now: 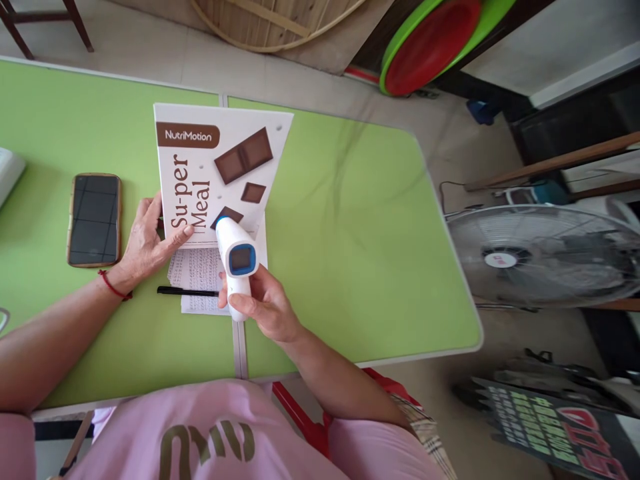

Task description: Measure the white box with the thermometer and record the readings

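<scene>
My left hand point(150, 233) grips the lower left edge of a white box point(240, 130) printed with "NutriMotion Su-per Meal" and chocolate pieces, thumb on its front face. The box is tilted above the table. In my right hand point(267, 303) is a white and blue infrared thermometer point(234, 247), fingers wrapped round its handle. Its head points at the lower part of the box, and its small screen is dark. Below the box lie sheets of handwritten paper point(197, 270), partly covered. A black pen point(187, 291) rests across them, one end hidden by my right hand.
A smartphone point(94, 220) lies on the green table point(350, 267), left of my left hand. A white object point(7, 173) sits at the table's left edge. Beyond the right edge stands a fan point(530, 257). Red and green basins point(435, 43) lean at the back.
</scene>
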Motion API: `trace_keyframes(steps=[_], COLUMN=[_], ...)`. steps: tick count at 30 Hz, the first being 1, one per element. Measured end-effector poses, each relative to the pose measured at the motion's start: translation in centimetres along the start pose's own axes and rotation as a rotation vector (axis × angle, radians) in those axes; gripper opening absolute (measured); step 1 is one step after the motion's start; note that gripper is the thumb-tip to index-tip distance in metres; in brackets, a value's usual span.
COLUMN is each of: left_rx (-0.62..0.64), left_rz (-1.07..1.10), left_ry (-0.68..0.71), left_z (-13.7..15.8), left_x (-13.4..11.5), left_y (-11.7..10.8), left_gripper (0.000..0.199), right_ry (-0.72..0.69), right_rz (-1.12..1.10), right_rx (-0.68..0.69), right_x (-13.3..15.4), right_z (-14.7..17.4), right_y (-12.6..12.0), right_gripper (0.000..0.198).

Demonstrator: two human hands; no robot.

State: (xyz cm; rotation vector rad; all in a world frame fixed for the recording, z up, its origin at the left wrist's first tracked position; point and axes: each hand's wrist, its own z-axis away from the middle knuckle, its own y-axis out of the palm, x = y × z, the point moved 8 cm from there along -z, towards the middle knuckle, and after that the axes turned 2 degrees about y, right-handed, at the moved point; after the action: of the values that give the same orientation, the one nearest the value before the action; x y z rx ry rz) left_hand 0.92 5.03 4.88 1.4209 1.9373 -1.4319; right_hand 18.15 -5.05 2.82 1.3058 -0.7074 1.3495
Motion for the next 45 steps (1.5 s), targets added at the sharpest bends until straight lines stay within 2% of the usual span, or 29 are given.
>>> trace_keyframes(steps=[9, 27, 34, 45], left_rx=[-0.002, 0.008, 0.056, 0.038], left_rz=[-0.002, 0.013, 0.009, 0.040], left_ry=[-0.049, -0.007, -0.031, -0.061], left_z=[-0.03, -0.19, -0.34, -0.21], left_x=[0.62, 0.04, -0.22, -0.09], left_y=[0.24, 0.12, 0.14, 0.26], left_gripper=[0.057, 0.048, 0.055, 0.061], right_ry=[-0.015, -0.033, -0.055, -0.053], right_rz=[0.014, -0.067, -0.099, -0.081], right_rx=[-0.032, -0.001, 0.003, 0.009], right_x=[-0.62, -0.39, -0.31, -0.26], right_z=[-0.60, -0.65, -0.67, -0.90], right_y=[0.14, 0.45, 0.51, 0.63], right_gripper=[0.047, 0.042, 0.040, 0.043])
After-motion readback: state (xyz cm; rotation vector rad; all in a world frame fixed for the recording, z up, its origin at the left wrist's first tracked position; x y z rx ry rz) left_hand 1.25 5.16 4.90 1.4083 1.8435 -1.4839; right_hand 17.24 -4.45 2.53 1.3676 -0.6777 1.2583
